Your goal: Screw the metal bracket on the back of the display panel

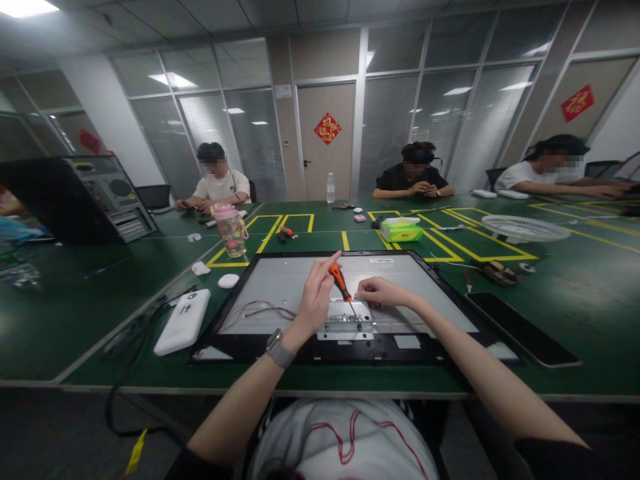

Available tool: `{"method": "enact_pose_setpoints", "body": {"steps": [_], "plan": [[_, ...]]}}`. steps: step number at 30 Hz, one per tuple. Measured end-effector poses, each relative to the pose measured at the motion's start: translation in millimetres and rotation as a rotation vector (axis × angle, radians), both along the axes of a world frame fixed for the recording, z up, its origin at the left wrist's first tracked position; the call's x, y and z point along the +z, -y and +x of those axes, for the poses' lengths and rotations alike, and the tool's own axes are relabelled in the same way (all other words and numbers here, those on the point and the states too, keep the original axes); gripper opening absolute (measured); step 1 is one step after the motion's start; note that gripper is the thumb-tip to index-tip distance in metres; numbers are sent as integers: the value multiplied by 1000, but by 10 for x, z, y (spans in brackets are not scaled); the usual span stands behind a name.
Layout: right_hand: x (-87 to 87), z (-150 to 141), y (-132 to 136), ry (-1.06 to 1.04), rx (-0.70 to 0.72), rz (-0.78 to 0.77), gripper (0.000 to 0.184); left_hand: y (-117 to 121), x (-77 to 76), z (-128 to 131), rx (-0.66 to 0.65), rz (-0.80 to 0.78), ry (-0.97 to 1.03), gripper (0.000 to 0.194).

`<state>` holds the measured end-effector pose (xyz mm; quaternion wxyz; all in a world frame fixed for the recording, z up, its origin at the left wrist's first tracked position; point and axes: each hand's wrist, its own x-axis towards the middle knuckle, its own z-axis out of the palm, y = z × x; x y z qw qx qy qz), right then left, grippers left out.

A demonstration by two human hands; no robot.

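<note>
A flat monitor panel (280,280) lies back-side up on the green table, with a metal bracket (345,327) near its front edge and thin wires (255,310) on its left part. My left hand (316,293) is closed around the orange-and-black handle of a screwdriver (341,283), whose tip points down at the bracket. My right hand (383,292) is closed in a pinch beside the screwdriver's shaft, just above the bracket; what it pinches is too small to make out.
A white box (183,321) and black cable lie left of the panel, a dark flat piece (523,328) to the right. Farther back stand a pink-lidded bottle (231,230), green tissue box (400,230), white fan grille (525,228) and computer case (85,197). Three people sit opposite.
</note>
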<state>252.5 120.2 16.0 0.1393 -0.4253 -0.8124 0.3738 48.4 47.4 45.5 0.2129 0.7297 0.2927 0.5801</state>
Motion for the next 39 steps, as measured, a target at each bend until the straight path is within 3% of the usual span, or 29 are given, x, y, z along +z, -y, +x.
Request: {"method": "enact_pose_setpoints", "body": {"steps": [4, 10, 17, 25, 33, 39], "plan": [[-2, 0, -6, 2, 0, 8, 39, -21, -26, 35, -82, -38, 46, 43], [-29, 14, -30, -7, 10, 9, 38, 9, -15, 31, 4, 5, 28, 33], [5, 7, 2, -1, 3, 14, 37, 15, -33, 44, -153, -94, 26, 42], [-28, 20, -21, -6, 13, 16, 41, -20, -4, 36, 13, -35, 13, 26], [-16, 15, -16, -4, 9, 15, 39, 8, -1, 21, -169, -123, 50, 41], [-36, 28, -28, -6, 5, 14, 40, -17, -2, 41, -15, -66, 36, 30]]}}
